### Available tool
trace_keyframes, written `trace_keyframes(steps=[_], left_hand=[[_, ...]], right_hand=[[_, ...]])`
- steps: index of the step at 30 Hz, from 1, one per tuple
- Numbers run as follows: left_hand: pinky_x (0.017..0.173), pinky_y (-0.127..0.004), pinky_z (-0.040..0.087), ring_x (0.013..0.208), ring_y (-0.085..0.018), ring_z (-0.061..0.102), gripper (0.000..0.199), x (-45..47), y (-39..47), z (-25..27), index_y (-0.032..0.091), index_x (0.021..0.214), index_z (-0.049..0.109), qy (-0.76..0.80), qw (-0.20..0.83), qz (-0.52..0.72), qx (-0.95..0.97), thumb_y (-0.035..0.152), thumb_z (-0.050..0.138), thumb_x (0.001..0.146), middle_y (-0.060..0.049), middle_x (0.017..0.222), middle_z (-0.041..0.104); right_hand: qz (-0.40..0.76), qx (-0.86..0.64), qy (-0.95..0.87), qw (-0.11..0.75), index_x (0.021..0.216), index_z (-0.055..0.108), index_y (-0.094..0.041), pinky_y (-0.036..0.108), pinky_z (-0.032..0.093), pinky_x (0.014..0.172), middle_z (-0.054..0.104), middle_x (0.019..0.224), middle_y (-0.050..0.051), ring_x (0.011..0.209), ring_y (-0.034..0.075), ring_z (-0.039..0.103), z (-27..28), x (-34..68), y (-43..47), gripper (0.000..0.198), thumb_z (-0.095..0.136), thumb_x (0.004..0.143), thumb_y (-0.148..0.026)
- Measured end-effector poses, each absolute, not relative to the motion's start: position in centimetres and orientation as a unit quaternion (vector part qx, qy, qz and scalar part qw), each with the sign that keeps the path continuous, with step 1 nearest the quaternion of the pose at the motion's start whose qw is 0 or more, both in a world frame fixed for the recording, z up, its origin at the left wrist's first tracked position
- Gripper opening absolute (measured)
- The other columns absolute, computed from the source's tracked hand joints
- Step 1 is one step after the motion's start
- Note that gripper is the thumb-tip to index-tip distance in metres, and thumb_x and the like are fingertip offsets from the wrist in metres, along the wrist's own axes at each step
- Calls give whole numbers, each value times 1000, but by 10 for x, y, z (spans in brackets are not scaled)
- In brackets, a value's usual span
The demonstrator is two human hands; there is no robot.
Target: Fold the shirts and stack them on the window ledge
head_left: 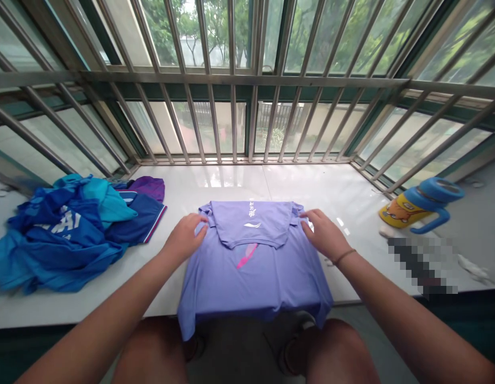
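A lavender T-shirt [255, 280] lies on the white ledge, its lower part hanging over the front edge. The top is folded down as a flap with white lettering and a white logo, and a pink mark shows just below. My left hand [186, 234] rests at the shirt's upper left, fingertips touching the folded sleeve area, thumb and fingers apart. At the upper right, my right hand [324, 234] mirrors it, with index finger and thumb parted at the sleeve edge. A thin band circles my right wrist.
Blue clothes [71, 234] lie heaped at left, beside a navy garment [141, 216] with striped trim and a purple cloth [149, 188]. A blue and yellow handled bottle [417, 205] stands at right near a pixelated dark object [421, 264]. Metal bars [253, 80] line the windows.
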State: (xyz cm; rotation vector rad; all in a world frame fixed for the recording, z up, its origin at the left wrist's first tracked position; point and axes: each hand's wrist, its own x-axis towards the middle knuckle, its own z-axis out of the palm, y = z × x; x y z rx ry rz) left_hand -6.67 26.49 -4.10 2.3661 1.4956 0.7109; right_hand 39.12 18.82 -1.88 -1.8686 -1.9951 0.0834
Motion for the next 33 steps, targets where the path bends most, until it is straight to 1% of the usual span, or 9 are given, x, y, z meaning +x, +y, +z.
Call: trace_keyframes(steps=[4,7,12,15,19,22,25,29,33], left_hand=[[112,-47,56,122,-32,71,26,-106,144,-73,34,112,76,514,211,233,798,51,58,101,-7,122,78],[109,-53,58,118,-36,72,23,-129,69,-98,40,107,78,555,195,248,770,56,65,96,-8,119,79],[95,-56,62,102,-38,74,28,-132,6,-117,42,93,75,642,171,249,704,60,55,101,-7,101,78],[101,-55,61,114,-38,72,26,-120,1,-119,40,113,75,664,138,236,696,58,63,99,-9,117,77],[113,-55,54,136,-41,64,58,-111,15,-122,31,149,66,633,35,187,751,33,76,92,-15,150,67],[107,-46,58,122,-32,72,47,-117,30,-122,26,134,75,603,47,215,767,14,63,90,-12,133,76],[99,-39,62,105,-27,77,26,-127,40,-117,26,109,79,598,132,301,731,24,59,93,-7,111,82],[85,-32,64,90,-23,80,27,-135,36,-107,28,112,78,666,213,344,627,40,61,94,-2,102,85],[83,-30,64,91,-23,82,33,-134,24,-105,29,115,77,688,254,358,578,47,62,92,-1,102,86]], right_hand=[[71,-669,-704,229,114,70,-26,47,57,105,74,116,13,115,32,71,-43,392,78,23,52,106,-37],[81,-721,-643,247,99,68,-30,51,60,93,77,102,13,97,34,74,-64,381,2,24,52,105,-46],[174,-788,-523,275,88,67,-35,45,63,66,79,82,9,71,32,76,-105,343,-73,33,51,103,-60],[201,-793,-479,317,95,68,-34,45,64,65,81,82,10,71,34,78,-127,326,-81,33,53,99,-63],[216,-821,-416,327,96,68,-28,46,64,77,82,91,14,84,36,80,-140,325,-59,47,61,82,-72],[263,-823,-401,303,78,66,-27,43,60,78,80,83,14,84,35,78,-135,338,-42,49,55,77,-76],[274,-815,-405,312,74,67,-28,41,55,73,75,71,9,75,32,73,-125,351,-39,51,52,78,-76],[296,-806,-360,365,75,68,-28,39,54,69,75,72,7,76,31,72,-122,352,-49,45,65,76,-72],[434,-749,-157,475,87,69,-29,34,59,61,76,79,3,76,26,74,-128,328,-62,37,88,72,-57]])
